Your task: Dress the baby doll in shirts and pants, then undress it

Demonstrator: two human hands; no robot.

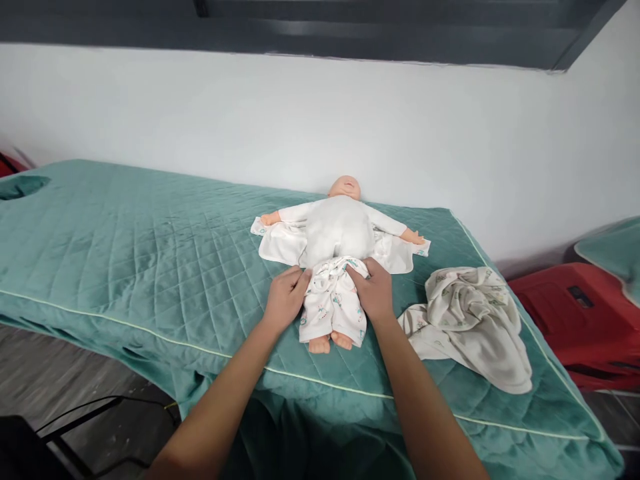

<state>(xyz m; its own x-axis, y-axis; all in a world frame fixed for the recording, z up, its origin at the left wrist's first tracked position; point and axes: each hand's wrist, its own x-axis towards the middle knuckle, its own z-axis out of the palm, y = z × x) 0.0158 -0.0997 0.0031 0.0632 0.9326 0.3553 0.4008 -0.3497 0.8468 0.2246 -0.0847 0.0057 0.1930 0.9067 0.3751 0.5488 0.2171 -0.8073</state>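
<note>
A baby doll (340,230) with a white cloth body lies on its back, head toward the wall and arms spread. Small white printed pants (333,300) cover its legs, and its bare feet (330,343) stick out below the hems. My left hand (287,297) is closed on the waistband at the left side. On the right side of the waistband, my right hand (373,290) grips the fabric between thumb and fingers. Beneath the doll's torso and arms, an opened white shirt (285,243) is spread out flat.
A crumpled whitish printed cloth (473,327) lies on the bed to the right. The green quilted bed cover (150,247) reaches the white wall (250,120). Past the bed's right edge stands a red case (565,320). Black metal legs (85,420) show at lower left.
</note>
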